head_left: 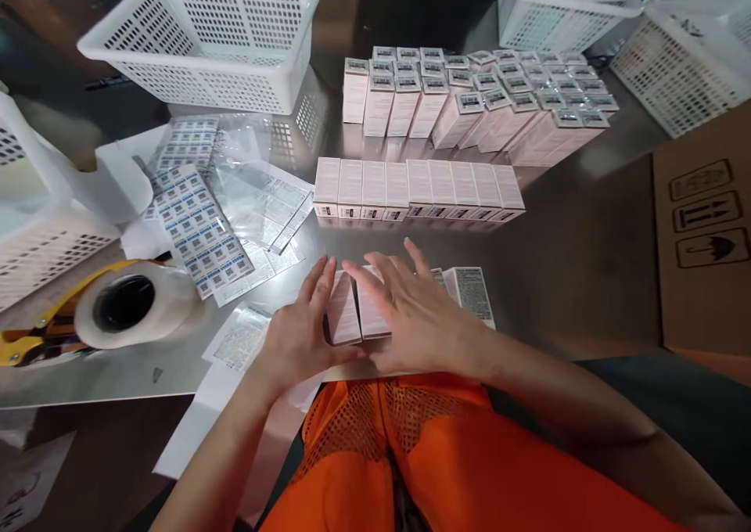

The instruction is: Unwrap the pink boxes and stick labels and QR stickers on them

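Note:
A short row of flat pink boxes lies at the near edge of the metal table. My left hand presses against the row's left end, thumb along its near side. My right hand rests flat on top of the boxes, fingers spread. One box with a printed side lies at the row's right end. Beyond them a neat row of pink boxes lies flat, and further back several upright pink boxes with barcode labels stand in rows.
Sheets of barcode stickers and clear plastic bags lie at the left. A tape dispenser with a clear roll sits near left. White baskets stand at back left, far left and back right. A cardboard carton is at right.

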Tool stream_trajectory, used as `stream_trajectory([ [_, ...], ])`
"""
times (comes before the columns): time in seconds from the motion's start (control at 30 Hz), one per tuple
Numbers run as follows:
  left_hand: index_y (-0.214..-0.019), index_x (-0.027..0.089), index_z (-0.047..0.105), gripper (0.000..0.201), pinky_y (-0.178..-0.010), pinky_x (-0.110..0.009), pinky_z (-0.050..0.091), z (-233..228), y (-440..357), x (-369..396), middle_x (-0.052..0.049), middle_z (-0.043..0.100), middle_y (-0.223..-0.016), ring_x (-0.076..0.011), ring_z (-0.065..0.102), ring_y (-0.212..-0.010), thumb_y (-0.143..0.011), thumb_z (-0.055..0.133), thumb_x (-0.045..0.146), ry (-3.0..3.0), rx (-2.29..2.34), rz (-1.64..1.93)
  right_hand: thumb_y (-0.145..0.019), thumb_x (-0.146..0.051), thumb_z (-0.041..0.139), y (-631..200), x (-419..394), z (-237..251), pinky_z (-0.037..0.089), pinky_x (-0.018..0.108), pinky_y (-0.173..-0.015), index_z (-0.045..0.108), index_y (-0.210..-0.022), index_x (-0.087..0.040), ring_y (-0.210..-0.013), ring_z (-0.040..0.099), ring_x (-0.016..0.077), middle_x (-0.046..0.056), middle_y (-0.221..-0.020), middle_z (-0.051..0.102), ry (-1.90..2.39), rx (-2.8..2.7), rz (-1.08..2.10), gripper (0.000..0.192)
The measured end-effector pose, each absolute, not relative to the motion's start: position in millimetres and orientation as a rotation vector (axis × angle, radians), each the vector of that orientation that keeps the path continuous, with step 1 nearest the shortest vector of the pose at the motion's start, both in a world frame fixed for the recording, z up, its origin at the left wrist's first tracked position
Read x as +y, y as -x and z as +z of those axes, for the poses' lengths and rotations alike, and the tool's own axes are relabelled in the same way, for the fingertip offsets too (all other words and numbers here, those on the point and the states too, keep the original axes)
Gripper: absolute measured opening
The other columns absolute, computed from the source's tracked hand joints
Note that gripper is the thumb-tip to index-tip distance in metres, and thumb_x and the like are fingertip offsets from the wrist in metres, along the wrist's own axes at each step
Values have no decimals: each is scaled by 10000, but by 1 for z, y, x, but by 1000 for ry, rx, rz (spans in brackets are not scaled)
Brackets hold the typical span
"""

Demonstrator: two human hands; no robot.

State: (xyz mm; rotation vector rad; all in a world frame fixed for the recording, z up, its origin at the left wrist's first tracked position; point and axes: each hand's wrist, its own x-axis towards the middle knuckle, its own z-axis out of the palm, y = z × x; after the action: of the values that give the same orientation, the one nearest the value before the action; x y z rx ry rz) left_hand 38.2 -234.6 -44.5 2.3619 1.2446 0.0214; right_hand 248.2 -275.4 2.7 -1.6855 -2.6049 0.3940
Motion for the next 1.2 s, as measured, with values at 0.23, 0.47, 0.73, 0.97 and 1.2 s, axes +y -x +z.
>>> stream_trajectory([
  [0.23,-1602,233,172,1108,-618,-410,547,-22,-64,-233,-114,242,-1646,-292,716,-794,-722,667,688,-2540,1299,-367,-592,-428,822,-322,-296,-11,24,753,-1119,150,-1558,-133,-1460,201,476,247,-1531,366,1955,-2541,547,1213],
  [0.47,-1561,200,308,983,-664,-387,534,-21,-84,-225,-88,361,-1599,-279,706,-836,-726,662,578,-2595,1182,-314,-556,-441,790,-301,-285,-9,245,656,-1100,300,-1519,-55,-1231,443,455,252,-1352,485,1987,-2519,497,1147],
  [0.73,-1576,212,261,1018,-673,-371,528,-23,-86,-227,-107,334,-1611,-292,708,-889,-725,672,594,-2565,1169,-313,-564,-489,855,-340,-296,10,183,637,-1160,-46,-1588,-163,-1479,112,470,208,-1649,41,1923,-2510,554,1402],
  [0.97,-1569,221,285,947,-697,-413,544,-27,-88,-227,-114,339,-1606,-309,705,-871,-756,652,539,-2574,1168,-322,-532,-238,794,-370,-321,-12,421,458,-1063,320,-1474,-112,-1285,425,338,182,-1386,439,2085,-2333,780,1062],
  [1.2,-1571,217,278,973,-661,-407,550,-21,-91,-232,-129,263,-1636,-295,715,-823,-757,672,574,-2559,1184,-295,-588,-381,832,-339,-299,4,325,534,-1135,60,-1592,-139,-1429,239,394,198,-1576,243,1857,-2412,685,1289],
])
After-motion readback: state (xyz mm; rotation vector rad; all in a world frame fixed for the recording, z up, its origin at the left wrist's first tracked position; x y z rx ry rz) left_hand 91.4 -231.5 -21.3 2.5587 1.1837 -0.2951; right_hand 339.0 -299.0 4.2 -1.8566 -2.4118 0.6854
